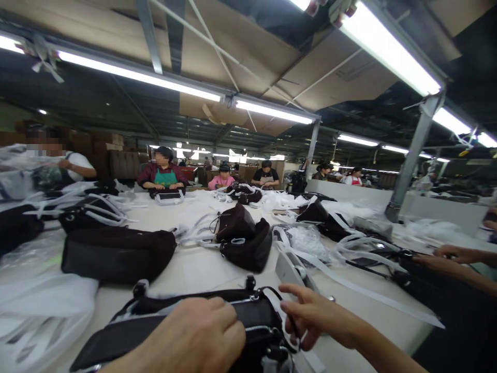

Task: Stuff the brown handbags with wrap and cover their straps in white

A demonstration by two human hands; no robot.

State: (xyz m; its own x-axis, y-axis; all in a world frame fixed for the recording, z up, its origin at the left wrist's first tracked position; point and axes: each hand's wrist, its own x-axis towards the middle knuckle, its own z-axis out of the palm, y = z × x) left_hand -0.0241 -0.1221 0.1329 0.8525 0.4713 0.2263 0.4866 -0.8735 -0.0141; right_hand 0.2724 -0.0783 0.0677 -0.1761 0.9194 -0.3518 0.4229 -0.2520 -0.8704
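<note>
A black bag (209,311) with silver zippers lies on the white table just in front of me. My left hand (198,331) rests on top of it with the fingers curled down; what is under the fingertips is hidden. At the bag's right end, my right hand (310,316) has its index finger stretched out and the other fingers bent beside a thin black cord and a white strap. Whether those fingers grip the cord is unclear.
More black bags (118,254) lie on the table (204,269), among white straps and plastic wrap (42,316). A white box (293,267) stands beyond my right hand. Another person's hands (454,261) handle a black bag at the right. Several people work across the table.
</note>
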